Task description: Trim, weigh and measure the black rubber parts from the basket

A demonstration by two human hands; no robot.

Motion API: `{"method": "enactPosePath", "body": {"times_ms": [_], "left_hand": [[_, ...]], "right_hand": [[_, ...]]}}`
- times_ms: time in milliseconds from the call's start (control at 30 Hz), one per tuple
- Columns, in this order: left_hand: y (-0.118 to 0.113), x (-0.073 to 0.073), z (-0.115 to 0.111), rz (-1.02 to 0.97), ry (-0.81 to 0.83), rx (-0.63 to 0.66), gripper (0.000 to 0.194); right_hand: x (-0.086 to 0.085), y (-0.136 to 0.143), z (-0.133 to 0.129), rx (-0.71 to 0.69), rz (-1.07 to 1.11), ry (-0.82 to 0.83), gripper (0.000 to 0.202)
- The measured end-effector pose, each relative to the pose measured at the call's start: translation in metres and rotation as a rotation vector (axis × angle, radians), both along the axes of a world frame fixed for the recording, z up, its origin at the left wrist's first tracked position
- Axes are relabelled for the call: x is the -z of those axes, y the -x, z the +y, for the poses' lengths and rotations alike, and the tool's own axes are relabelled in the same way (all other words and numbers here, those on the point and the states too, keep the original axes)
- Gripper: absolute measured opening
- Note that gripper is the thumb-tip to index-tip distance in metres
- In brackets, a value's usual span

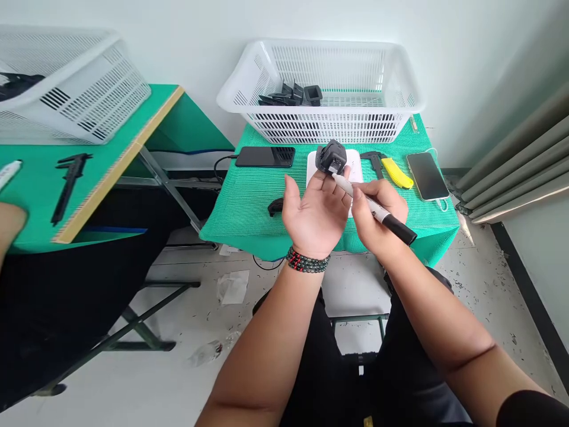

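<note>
My left hand (316,214), palm up with the thumb apart, holds a black plastic part (333,156) on its fingertips. A marker pen (377,210) is gripped in my right hand (382,214). Its pale tip points at the lower edge of the black part, close to the left fingers; I cannot tell whether it touches. Beneath both hands lies a white flat object (354,160), mostly covered. A small curved black piece (275,207) rests beside my left thumb, partly hidden by it.
Behind stands a white plastic basket (320,121) with several black parts (291,95). A dark phone (265,156) lies left; a black caliper (376,162), yellow utility knife (397,172) and another phone (427,177) lie right. A neighbouring table holds another basket (98,89), a caliper (71,184) and a person's arm (11,224).
</note>
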State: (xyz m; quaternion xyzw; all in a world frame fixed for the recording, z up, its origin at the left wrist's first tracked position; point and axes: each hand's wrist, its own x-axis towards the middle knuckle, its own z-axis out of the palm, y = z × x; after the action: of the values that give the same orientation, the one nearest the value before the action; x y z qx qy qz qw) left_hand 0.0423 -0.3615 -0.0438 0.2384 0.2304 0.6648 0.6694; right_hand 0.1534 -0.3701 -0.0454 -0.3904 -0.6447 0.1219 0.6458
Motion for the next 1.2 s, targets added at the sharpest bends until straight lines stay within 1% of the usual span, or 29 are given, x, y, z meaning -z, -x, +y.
{"method": "enactPosePath", "body": {"times_ms": [67, 167, 233, 300, 400, 500, 633, 700, 800, 900, 967, 1000, 1067, 1133, 1200], "left_hand": [[-0.001, -0.001, -0.001, 0.015, -0.001, 0.003, 0.064], [-0.003, -0.002, -0.002, 0.039, 0.010, -0.004, 0.065], [-0.003, -0.002, -0.002, 0.031, 0.004, -0.011, 0.064], [-0.003, -0.002, -0.002, 0.015, -0.001, -0.018, 0.063], [-0.003, 0.000, -0.002, 0.017, 0.004, -0.023, 0.064], [-0.002, 0.002, -0.002, 0.056, -0.028, -0.011, 0.069], [0.002, 0.004, 0.000, 0.122, -0.101, -0.013, 0.074], [0.007, 0.005, 0.002, 0.153, -0.102, -0.023, 0.076], [0.015, 0.007, 0.006, 0.152, -0.088, -0.023, 0.073], [0.021, 0.010, 0.008, 0.132, -0.081, -0.027, 0.067], [0.022, 0.012, 0.009, 0.133, -0.075, -0.017, 0.066], [0.022, 0.012, 0.009, 0.134, -0.072, -0.009, 0.065], [0.022, 0.013, 0.009, 0.133, -0.070, 0.006, 0.064], [0.021, 0.015, 0.010, 0.129, -0.072, 0.010, 0.062], [0.021, 0.015, 0.010, 0.118, -0.073, 0.010, 0.061]], "right_hand": [[0.001, 0.000, 0.001, -0.009, -0.028, -0.005, 0.013], [0.002, 0.000, 0.003, -0.047, -0.056, -0.066, 0.010], [0.002, 0.000, 0.004, -0.061, -0.062, -0.115, 0.009], [0.001, 0.000, 0.003, -0.066, -0.057, -0.123, 0.010], [-0.003, 0.000, 0.001, -0.078, -0.027, -0.067, 0.013], [-0.005, -0.001, 0.001, -0.102, 0.026, 0.037, 0.017], [-0.004, -0.005, 0.005, -0.150, 0.220, 0.198, 0.031], [-0.004, -0.010, 0.009, -0.152, 0.296, 0.196, 0.033], [-0.003, -0.024, 0.017, -0.053, 0.294, 0.119, 0.030], [0.000, -0.046, 0.032, 0.099, 0.164, 0.068, 0.024], [0.005, -0.065, 0.044, 0.165, 0.006, 0.078, 0.017], [0.008, -0.074, 0.050, 0.171, -0.093, 0.094, 0.016], [0.016, -0.092, 0.061, 0.115, -0.347, 0.156, 0.020], [0.024, -0.104, 0.069, 0.069, -0.553, 0.265, 0.028], [0.030, -0.109, 0.074, 0.030, -0.696, 0.355, 0.043]]}}
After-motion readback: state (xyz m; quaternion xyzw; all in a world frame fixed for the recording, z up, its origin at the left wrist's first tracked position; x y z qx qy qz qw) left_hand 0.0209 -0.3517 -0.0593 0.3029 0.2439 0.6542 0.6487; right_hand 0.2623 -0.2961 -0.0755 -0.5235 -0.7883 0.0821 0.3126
